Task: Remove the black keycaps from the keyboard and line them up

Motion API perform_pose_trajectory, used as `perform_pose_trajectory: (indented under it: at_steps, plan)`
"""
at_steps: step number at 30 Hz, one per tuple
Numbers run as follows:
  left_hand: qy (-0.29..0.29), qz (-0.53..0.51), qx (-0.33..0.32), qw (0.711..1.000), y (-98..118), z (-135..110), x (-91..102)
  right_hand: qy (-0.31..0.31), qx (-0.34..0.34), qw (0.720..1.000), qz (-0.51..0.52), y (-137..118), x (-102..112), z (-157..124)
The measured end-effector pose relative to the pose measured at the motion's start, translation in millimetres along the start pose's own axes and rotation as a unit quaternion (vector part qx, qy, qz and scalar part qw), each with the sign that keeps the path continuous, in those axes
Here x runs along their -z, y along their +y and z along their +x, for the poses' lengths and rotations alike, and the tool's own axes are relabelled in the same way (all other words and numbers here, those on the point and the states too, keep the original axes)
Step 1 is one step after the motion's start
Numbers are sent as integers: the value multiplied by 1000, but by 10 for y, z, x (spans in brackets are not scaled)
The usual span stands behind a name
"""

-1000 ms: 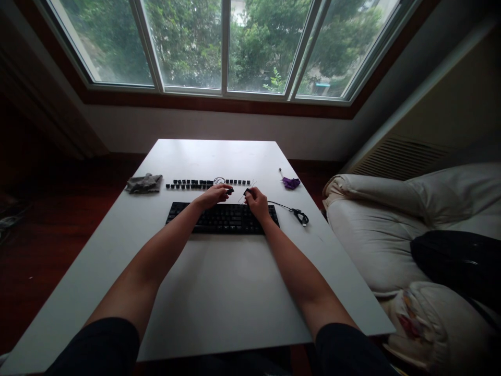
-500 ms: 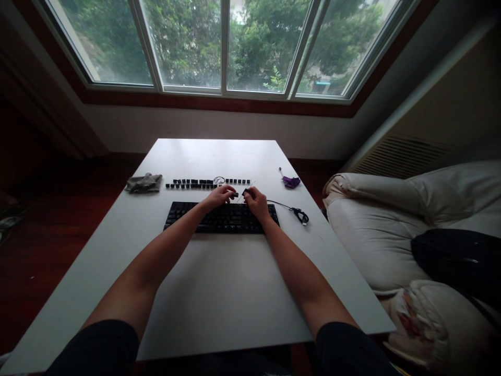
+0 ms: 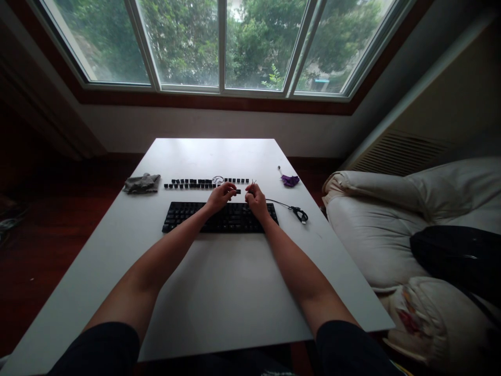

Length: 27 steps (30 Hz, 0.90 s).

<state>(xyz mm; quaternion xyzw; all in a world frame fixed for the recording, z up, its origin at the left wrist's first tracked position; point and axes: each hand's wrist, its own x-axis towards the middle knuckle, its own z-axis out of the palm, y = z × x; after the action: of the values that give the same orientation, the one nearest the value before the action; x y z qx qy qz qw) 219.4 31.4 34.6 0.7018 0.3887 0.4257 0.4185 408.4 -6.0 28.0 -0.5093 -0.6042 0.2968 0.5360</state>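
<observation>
My left hand (image 3: 222, 196) is closed in a pinch on a small black keycap (image 3: 238, 191), held above the far edge of the black keyboard (image 3: 219, 224). Close to its right, my right hand (image 3: 255, 199) is closed around a wire keycap puller (image 3: 253, 183), whose thin prongs stick up past the fingers. The puller's handle is mostly hidden in the hand. Beyond the keyboard, several loose black keycaps (image 3: 191, 184) lie in rows, with a pale ring-shaped thing (image 3: 218, 179) among them.
A white table (image 3: 211, 292) bears everything. On it are a grey cloth (image 3: 142, 183) at left, a purple cloth-like thing (image 3: 290, 180) with a thin stick at right, and a coiled USB cable (image 3: 299, 214). A pale sofa (image 3: 368, 235) stands on the right.
My right hand has turned, so the puller's wire prongs point up and away. The left hand has shifted slightly, still pinching the keycap.
</observation>
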Motion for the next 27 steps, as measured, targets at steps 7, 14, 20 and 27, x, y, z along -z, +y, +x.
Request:
perform_pose_trajectory:
  at_steps: [7, 14, 20, 27]
  plan:
    - [20, 4, -18, 1000, 79, -87, -31, 19, 12, 1000, -18, -65, 18, -20]
    - [29, 51, -18, 998, 114, -119, -46, -20, 59, 992, -109, -165, 31, -63]
    - [43, 86, -20, 995, 156, -241, -27, -46, 96, 984, -144, -141, -3, -69]
    - [55, 56, -33, 996, 226, -406, 48, -56, 124, 973, -186, -224, -35, -92]
